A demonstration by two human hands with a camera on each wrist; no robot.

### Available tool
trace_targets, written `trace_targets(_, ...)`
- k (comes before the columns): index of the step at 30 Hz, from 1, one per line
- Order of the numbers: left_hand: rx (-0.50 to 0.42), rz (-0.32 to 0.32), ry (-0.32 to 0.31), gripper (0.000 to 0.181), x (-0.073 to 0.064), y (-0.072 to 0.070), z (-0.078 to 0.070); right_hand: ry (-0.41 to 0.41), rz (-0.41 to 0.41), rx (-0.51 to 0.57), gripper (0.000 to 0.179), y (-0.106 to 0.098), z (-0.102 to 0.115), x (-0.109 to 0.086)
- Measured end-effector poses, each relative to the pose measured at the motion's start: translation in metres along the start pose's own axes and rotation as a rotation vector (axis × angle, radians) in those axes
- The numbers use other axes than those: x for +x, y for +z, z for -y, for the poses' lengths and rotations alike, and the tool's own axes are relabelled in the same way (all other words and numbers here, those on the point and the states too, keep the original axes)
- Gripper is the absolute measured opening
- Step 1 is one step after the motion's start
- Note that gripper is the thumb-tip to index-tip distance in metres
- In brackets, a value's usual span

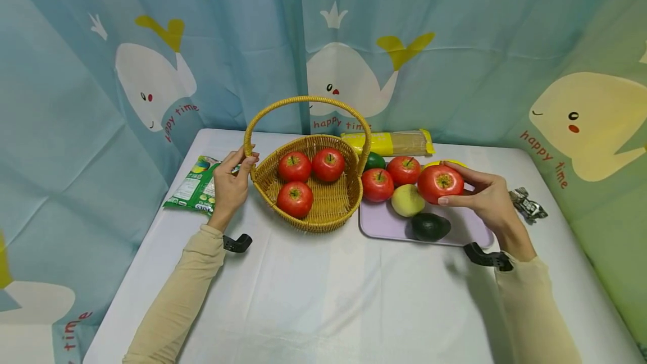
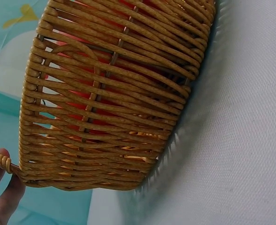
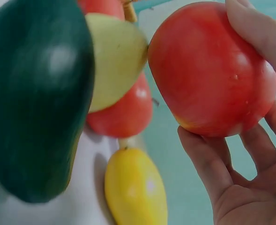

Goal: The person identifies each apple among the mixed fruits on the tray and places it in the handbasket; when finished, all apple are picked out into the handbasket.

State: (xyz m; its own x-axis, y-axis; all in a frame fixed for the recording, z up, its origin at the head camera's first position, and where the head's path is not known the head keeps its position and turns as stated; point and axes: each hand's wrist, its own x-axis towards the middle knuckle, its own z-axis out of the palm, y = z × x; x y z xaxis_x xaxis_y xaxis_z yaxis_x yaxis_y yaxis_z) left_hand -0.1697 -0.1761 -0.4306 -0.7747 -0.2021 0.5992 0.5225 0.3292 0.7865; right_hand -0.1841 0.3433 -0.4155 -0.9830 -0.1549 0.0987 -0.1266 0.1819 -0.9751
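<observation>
A wicker basket [image 1: 323, 223] with a tall arched handle [image 1: 306, 99] stands left of centre, holding three red apples [image 1: 295, 200]. My left hand [image 1: 232, 184] grips the handle's base at the basket's left side; in the left wrist view, fingertips [image 2: 11, 194] curl by the wrapped handle. Above the lilac tray [image 1: 384, 229], my right hand [image 1: 487, 192] holds another red apple [image 1: 441, 184] between thumb and fingers, clearly seen in the right wrist view [image 3: 212, 70]. On the tray lie two red apples [image 1: 377, 185], a pale yellow-green fruit [image 1: 407, 201], a dark avocado [image 1: 430, 227] and a yellow fruit [image 3: 135, 187].
Behind the left hand lies a green snack bag [image 1: 189, 187]. A yellow noodle-like packet [image 1: 389, 143] lies behind the basket and tray. Right of the tray is a crumpled dark, silvery wrapper [image 1: 528, 205]. A whale-print curtain [image 1: 263, 44] hangs around the white table [image 1: 313, 296].
</observation>
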Motion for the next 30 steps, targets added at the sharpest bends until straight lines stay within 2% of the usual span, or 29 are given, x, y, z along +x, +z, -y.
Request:
trace_targets(12, -0.019, -0.003, -0.007, 0.027, 0.001, 0.000, 0.001, -0.090, 0.083, 0.068, 0.074, 0.025, 0.017, 0.011)
trace_targets(17, -0.023, -0.003, 0.001, 0.027, 0.001, 0.000, 0.003, -0.129, 0.145, 0.110, 0.075, 0.034, 0.022, 0.016)
trace_targets(22, -0.045, -0.004, -0.001, 0.027, 0.001, 0.001, 0.004, -0.149, 0.178, 0.074, 0.076, 0.045, 0.027, 0.020)
trace_targets(30, -0.035, -0.004, 0.000, 0.027, 0.002, 0.000, 0.003, -0.143, 0.215, -0.079, 0.075, 0.064, 0.036, 0.027)
